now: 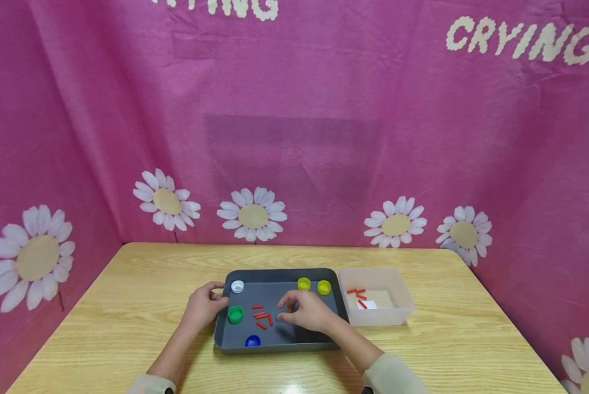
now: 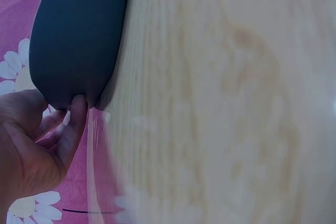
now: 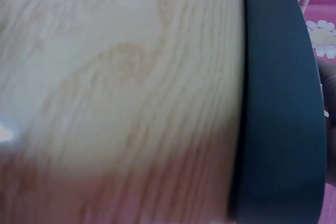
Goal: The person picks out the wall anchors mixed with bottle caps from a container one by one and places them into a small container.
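A dark grey tray [image 1: 282, 347] lies on the table. My left hand [image 1: 202, 307] holds its left rim; in the left wrist view the left hand's fingers [image 2: 73, 129] touch the end of the tray wall. Over the middle of the tray is my right hand [image 1: 306, 312], thumb and forefinger curved and apart, with nothing visible between them. Just left of its fingertips lie several short red sticks [image 1: 260, 316]. Around them on the tray sit a green cap [image 1: 235, 314], a white cap [image 1: 237, 286], a blue cap [image 1: 252, 341] and two yellow caps [image 1: 324, 287].
Against the tray's right side stands a translucent plastic box [image 1: 393, 316] holding several red sticks [image 1: 361, 296] and a white piece [image 1: 367, 305]. The wooden table [image 1: 452, 339] extends to both sides. A pink curtain with daisies [image 1: 294, 137] hangs behind it.
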`<state>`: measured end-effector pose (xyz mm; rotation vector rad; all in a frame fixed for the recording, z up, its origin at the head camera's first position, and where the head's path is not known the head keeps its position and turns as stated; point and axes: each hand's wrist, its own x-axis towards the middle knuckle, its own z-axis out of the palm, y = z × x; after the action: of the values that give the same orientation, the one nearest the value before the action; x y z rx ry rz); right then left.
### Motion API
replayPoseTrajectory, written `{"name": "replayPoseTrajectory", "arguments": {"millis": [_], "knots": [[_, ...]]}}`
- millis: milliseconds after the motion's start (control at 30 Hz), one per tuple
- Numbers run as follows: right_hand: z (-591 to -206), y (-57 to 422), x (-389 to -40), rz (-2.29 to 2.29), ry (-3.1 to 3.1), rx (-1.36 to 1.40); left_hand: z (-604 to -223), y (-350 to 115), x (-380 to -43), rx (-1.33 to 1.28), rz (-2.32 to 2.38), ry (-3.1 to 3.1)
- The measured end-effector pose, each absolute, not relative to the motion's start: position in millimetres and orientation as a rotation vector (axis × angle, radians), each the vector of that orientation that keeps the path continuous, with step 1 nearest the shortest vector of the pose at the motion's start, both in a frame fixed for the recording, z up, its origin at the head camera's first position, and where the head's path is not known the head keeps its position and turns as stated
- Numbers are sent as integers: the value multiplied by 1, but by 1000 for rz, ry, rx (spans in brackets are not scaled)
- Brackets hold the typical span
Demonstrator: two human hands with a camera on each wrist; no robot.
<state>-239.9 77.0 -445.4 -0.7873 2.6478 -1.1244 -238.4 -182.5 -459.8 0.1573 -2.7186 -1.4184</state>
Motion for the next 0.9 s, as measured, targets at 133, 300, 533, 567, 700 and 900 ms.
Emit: {"name": "replayPoseTrajectory", "arguments": {"millis": [133, 300, 533, 567, 700, 900], "knots": [[-449, 74, -241, -1098, 2652, -776, -460, -183, -239, 163, -1420, -2727], [-452, 69, -241, -1082, 2651, -819, -460, -183, -239, 165, -1415, -2737], [-455, 64, -242, -1040, 2645, -846, -458, -183, -238, 170, -1421, -2739], [-455, 63, -242, -1033, 2644, -847, -459, -183, -238, 172, -1424, -2741], [-456, 61, -244, -1018, 2643, -847, -458, -183, -239, 180, -1435, -2745], [-458, 58, -246, -991, 2652, -809, -459, -183, -239, 176, -1437, -2740]]}}
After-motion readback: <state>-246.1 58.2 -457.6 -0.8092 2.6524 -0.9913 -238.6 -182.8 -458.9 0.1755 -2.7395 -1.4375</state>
